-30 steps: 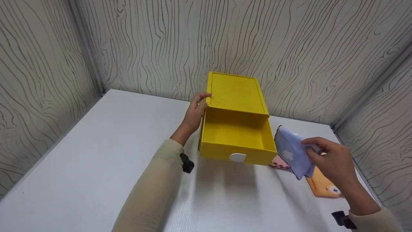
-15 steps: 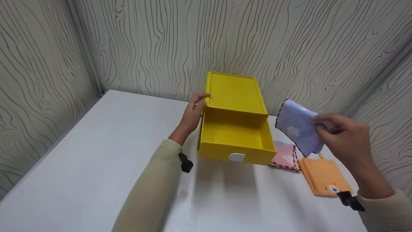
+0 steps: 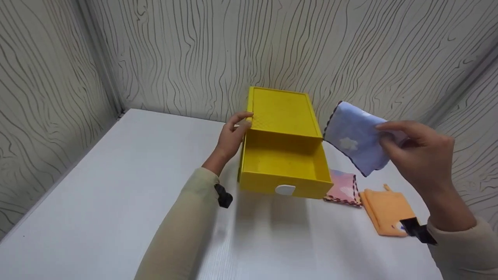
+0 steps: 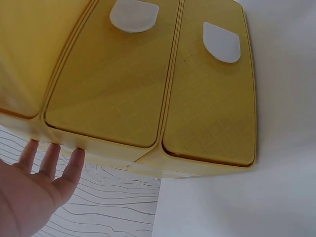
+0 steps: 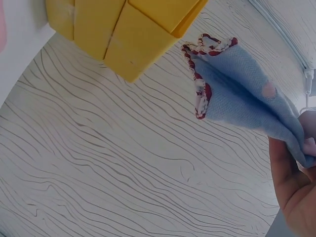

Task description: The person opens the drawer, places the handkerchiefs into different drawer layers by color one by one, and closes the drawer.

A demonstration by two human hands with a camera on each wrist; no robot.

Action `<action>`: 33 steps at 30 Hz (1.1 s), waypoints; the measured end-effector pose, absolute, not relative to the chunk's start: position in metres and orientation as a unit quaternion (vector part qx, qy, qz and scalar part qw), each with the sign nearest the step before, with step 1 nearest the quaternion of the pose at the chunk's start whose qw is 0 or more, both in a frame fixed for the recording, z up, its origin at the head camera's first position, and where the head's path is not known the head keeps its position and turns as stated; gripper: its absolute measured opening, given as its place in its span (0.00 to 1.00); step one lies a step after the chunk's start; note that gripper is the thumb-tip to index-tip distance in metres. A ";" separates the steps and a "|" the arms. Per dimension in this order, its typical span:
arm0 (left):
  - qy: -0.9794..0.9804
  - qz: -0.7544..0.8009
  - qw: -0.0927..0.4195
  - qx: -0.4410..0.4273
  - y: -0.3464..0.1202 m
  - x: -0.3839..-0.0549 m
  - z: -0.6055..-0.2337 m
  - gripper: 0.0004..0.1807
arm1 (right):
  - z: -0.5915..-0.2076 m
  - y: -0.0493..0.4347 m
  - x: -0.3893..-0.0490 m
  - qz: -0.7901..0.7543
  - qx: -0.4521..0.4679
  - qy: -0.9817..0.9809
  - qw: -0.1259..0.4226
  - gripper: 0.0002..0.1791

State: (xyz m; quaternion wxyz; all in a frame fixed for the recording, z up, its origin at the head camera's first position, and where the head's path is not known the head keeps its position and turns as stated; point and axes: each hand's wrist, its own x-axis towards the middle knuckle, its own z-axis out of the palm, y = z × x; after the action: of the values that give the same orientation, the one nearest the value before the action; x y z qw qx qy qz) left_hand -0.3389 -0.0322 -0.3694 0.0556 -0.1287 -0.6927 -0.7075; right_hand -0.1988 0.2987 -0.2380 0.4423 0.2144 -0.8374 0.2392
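Note:
A yellow drawer cabinet (image 3: pixel 284 112) stands against the back wall, its top drawer (image 3: pixel 286 159) pulled out with a bare bottom. My left hand (image 3: pixel 232 134) rests at the cabinet's upper left edge; the left wrist view shows its fingers (image 4: pixel 52 158) extended against the side wall. To the right of the cabinet and above the table, my right hand (image 3: pixel 422 151) pinches a folded light-blue small towel (image 3: pixel 354 138) between thumb and fingers. This towel has white shapes and a dark stitched border (image 5: pixel 200 89), and its free end hangs toward the cabinet.
A pink small towel (image 3: pixel 344 188) with a stitched border lies on the white table (image 3: pixel 128 194) beside the drawer. Right of it is a folded orange towel (image 3: pixel 389 212) with a loop. Two lower drawers (image 4: pixel 108 79) with white handles are closed. Wood-patterned walls (image 3: pixel 186 50) enclose the table.
My right hand has lifted the light-blue towel up off the pink and orange towels, first rightward, then slightly back left. My left hand stays at the cabinet's edge.

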 end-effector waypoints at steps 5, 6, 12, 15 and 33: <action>-0.690 -0.708 0.062 -0.138 -0.031 -0.340 -0.371 0.17 | -0.235 0.284 -0.199 0.262 0.230 -0.833 0.430 0.11; -0.689 -0.709 0.063 -0.139 -0.031 -0.340 -0.371 0.17 | -0.235 0.280 -0.199 0.267 0.234 -0.832 0.427 0.10; -0.686 -0.712 0.067 -0.137 -0.031 -0.339 -0.372 0.18 | -0.240 0.259 -0.206 0.286 0.257 -0.827 0.410 0.10; -0.687 -0.711 0.065 -0.136 -0.031 -0.340 -0.372 0.18 | -0.244 0.250 -0.209 0.294 0.277 -0.823 0.400 0.12; -0.700 -0.700 0.061 -0.125 -0.031 -0.341 -0.372 0.18 | -0.264 0.213 -0.228 0.191 0.336 -0.850 0.358 0.09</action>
State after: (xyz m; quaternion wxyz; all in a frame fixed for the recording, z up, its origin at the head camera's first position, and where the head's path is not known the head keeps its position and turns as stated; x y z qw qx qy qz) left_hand -0.3406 -0.0306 -0.3715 0.0609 -0.1255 -0.7004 -0.7000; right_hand -0.2279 0.2135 -0.2635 0.3581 0.3361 -0.8498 0.1913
